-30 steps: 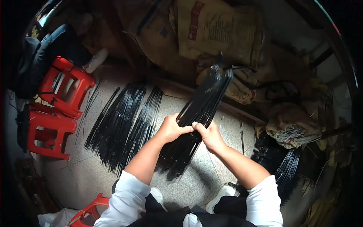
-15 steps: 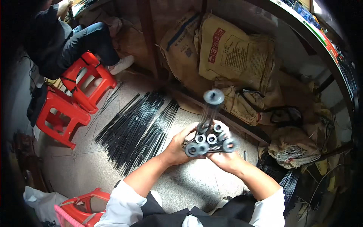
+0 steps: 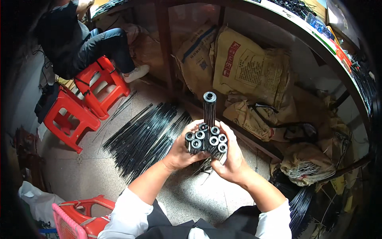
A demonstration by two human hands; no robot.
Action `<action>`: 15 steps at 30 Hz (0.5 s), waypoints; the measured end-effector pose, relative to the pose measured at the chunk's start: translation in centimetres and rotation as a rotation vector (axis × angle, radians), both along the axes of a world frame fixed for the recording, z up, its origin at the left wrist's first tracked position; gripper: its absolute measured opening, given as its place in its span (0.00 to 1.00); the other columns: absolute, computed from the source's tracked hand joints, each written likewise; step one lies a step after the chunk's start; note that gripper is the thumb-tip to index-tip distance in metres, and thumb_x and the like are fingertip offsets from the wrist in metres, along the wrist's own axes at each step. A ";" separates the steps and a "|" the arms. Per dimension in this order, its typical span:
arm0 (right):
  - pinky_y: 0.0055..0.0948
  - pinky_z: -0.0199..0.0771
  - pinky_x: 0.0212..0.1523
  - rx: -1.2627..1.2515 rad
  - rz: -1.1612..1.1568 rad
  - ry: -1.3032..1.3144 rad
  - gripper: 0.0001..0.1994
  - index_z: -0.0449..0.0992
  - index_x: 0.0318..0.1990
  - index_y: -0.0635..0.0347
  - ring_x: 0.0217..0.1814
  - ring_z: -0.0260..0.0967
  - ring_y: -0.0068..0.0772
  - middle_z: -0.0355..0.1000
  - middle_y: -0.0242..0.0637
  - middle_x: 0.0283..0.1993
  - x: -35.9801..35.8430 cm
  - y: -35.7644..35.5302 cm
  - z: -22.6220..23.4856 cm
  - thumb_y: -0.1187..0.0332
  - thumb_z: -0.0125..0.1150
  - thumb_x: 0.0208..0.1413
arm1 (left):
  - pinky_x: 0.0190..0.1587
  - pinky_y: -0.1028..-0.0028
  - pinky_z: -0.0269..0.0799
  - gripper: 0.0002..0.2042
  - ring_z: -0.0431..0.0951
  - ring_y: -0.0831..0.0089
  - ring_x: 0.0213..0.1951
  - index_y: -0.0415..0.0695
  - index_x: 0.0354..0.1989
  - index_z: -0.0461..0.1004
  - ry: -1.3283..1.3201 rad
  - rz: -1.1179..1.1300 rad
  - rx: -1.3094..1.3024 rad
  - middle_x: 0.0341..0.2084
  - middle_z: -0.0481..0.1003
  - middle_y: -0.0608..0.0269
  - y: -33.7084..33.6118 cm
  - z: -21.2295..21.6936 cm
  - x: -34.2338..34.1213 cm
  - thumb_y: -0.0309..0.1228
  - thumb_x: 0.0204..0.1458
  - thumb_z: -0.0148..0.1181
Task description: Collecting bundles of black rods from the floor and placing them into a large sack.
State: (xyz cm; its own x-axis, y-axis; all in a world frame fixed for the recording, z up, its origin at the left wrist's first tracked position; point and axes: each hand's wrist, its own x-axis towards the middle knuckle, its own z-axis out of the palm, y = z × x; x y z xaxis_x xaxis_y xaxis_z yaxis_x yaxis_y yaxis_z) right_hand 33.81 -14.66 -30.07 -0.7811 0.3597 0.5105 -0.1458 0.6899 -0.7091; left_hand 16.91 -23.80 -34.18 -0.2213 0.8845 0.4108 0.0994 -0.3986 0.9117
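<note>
In front of me, my left hand [image 3: 178, 150] and my right hand [image 3: 232, 159] are closed around the two sides of a bundle of black rods [image 3: 207, 154], held upright with several grey ring-shaped ends facing up. The ends sit in two clusters, one by each hand. One rod [image 3: 209, 97] stands higher than the others, its round end well above them. The lower part of the bundle is mostly hidden by my hands.
Many long black rods [image 3: 139, 139] lie fanned on the floor at left. Red stools [image 3: 71, 119] stand beyond, near a seated person [image 3: 95, 47]. Sacks [image 3: 250, 65] lean under the bench [image 3: 294, 24]; a pink-rimmed chair [image 3: 59, 219] is near left.
The ring ends, spread unevenly before, now sit in tighter, more level clusters. The tall rod has shifted left and looks steadier. My right hand has moved slightly left.
</note>
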 end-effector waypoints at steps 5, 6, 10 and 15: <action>0.41 0.73 0.54 0.291 -0.116 0.104 0.41 0.53 0.63 0.65 0.64 0.60 0.54 0.57 0.58 0.63 -0.3 0.9 -0.9 0.82 0.66 0.38 | 0.60 0.70 0.61 0.41 0.68 0.70 0.55 0.38 0.62 0.56 0.000 0.073 0.003 0.52 0.68 0.59 -0.2 0.0 -0.4 0.22 0.36 0.73; 0.41 0.72 0.54 0.334 -0.090 0.133 0.39 0.55 0.62 0.65 0.62 0.62 0.55 0.59 0.58 0.61 -0.3 1.1 -1.0 0.83 0.65 0.38 | 0.60 0.70 0.61 0.41 0.68 0.70 0.55 0.38 0.62 0.56 -0.001 0.076 0.006 0.52 0.68 0.59 -0.2 -0.1 -0.5 0.22 0.36 0.73; 0.41 0.71 0.56 0.363 -0.062 0.133 0.37 0.58 0.61 0.65 0.59 0.65 0.58 0.64 0.58 0.58 -0.1 1.3 -0.3 0.85 0.64 0.38 | 0.60 0.69 0.62 0.41 0.67 0.70 0.56 0.38 0.62 0.57 0.037 0.099 0.009 0.53 0.67 0.59 0.0 -0.3 -0.3 0.24 0.36 0.73; 0.41 0.69 0.58 0.359 -0.012 0.017 0.39 0.56 0.62 0.65 0.60 0.63 0.58 0.62 0.57 0.59 0.1 0.8 1.4 0.85 0.64 0.39 | 0.60 0.67 0.62 0.41 0.67 0.64 0.56 0.37 0.60 0.60 0.182 0.172 0.004 0.54 0.67 0.55 -0.5 -0.7 -0.9 0.29 0.35 0.75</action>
